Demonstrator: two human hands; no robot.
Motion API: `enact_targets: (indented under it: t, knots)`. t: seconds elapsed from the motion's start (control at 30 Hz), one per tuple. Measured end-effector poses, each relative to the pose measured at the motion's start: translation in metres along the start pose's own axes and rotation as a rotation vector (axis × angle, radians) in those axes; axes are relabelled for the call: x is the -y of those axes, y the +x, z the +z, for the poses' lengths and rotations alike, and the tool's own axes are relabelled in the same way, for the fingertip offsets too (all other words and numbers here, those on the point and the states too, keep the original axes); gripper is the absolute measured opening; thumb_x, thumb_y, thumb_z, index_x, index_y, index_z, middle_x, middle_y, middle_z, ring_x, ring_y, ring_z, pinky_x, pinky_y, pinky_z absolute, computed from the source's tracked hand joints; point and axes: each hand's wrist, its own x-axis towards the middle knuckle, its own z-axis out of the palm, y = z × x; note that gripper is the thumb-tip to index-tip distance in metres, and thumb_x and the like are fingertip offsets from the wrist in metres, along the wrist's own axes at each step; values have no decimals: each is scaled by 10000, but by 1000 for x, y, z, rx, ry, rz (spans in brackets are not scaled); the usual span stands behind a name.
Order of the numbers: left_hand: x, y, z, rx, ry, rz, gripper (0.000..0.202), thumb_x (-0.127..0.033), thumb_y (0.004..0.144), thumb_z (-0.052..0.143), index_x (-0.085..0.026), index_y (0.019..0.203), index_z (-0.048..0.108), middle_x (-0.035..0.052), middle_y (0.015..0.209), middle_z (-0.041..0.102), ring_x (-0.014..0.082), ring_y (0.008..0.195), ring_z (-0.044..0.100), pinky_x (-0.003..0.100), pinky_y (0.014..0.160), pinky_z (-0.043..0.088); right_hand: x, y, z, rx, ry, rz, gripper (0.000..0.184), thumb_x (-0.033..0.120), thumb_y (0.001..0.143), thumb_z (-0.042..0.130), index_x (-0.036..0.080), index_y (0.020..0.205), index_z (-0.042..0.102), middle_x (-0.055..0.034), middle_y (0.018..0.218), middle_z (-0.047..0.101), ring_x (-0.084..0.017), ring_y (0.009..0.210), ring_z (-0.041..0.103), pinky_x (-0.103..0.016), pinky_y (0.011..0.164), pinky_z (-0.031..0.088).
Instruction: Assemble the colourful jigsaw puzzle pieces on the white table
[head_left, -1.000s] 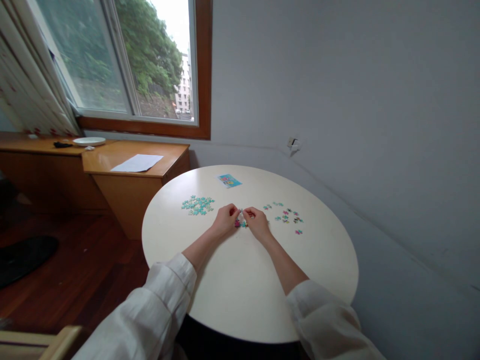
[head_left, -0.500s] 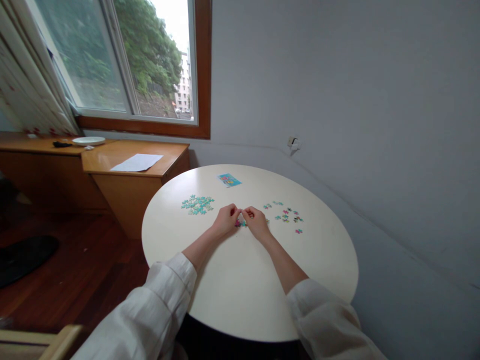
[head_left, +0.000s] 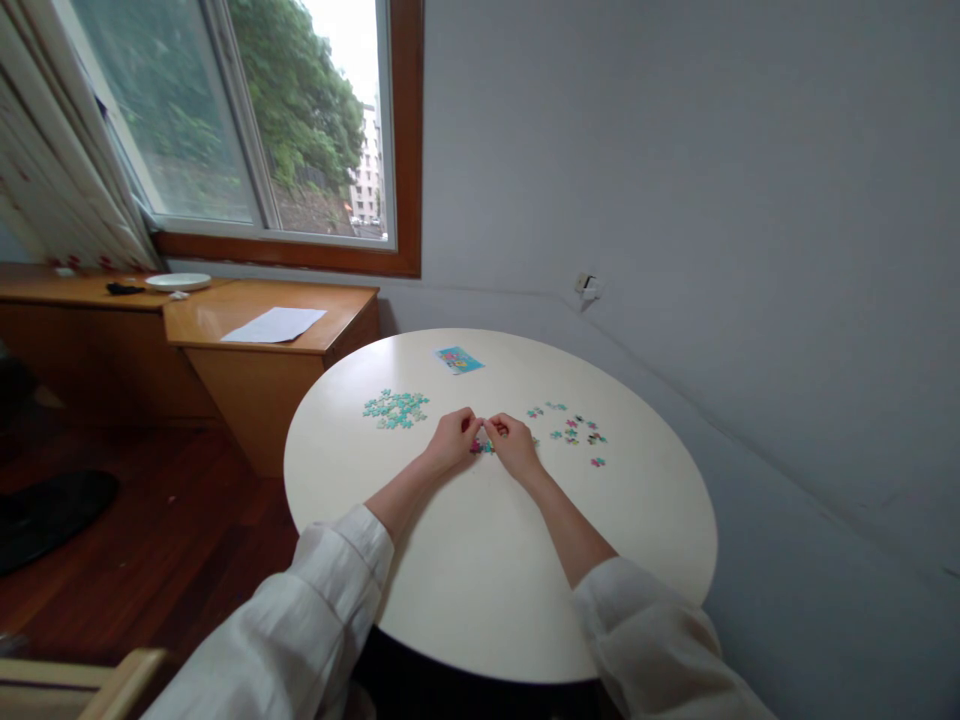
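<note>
Pale cream, smooth and round, here's the counter point(head_left: 480, 570), and I'm steering by the picture card point(head_left: 459, 361): a small bright-blue rectangle with pinkish and yellow shapes, lying flat toward the far edge. Any print on that card is too small for me to read.

On the near side of the card, in come my two hands. Left hand point(head_left: 451, 437), right hand point(head_left: 513, 443), both angled inward, fingertips just beside each other, fingers curled as for a pinch. Clamped on a piece? I can't tell over this feed; the tips are too tiny. And right there by the fingertips, nearer to me than the card, a little group of puzzle pieces point(head_left: 476, 447): magenta at the left end, teal further along, partly covered by the right hand. Joined or merely touching, I can't say.

Left of the card and closer to me, look, the teal pile point(head_left: 401, 410)! Knobbly little shapes, turquoise running into pale green, crowded together and flat.

Right of the card and closer to me, the scattered pieces point(head_left: 571, 436), livelier stuff: teal, pink, dark flecks, touches of yellow, spread loosely. One pink-and-teal piece point(head_left: 597, 463) lies nearest me in that bunch.

Well left of the card, a white sheet point(head_left: 274, 325) lies on a wooden cabinet point(head_left: 349, 312).
</note>
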Motion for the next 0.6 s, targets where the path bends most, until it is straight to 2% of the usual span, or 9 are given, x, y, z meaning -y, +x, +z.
enact_targets:
  t: [0.4, 0.6]
  knots:
    - [-2, 0, -1, 4, -7, 16, 269, -267, 780, 442, -173, 541, 360, -62, 499, 348, 86, 529, 321, 229, 529, 244, 0, 1, 0, -3, -18, -4, 252, 409, 722, 473, 190, 601, 510, 2, 536, 537, -131, 501, 484, -254, 519, 395]
    - [-2, -1, 0, -7, 9, 22, 262, -260, 794, 444, -173, 553, 391, -57, 500, 377, 91, 526, 338, 232, 532, 253, 1, 2, 0, -11, -24, -14, 249, 400, 726, 473, 188, 611, 531, -3, 546, 554, -136, 519, 497, -257, 532, 405]
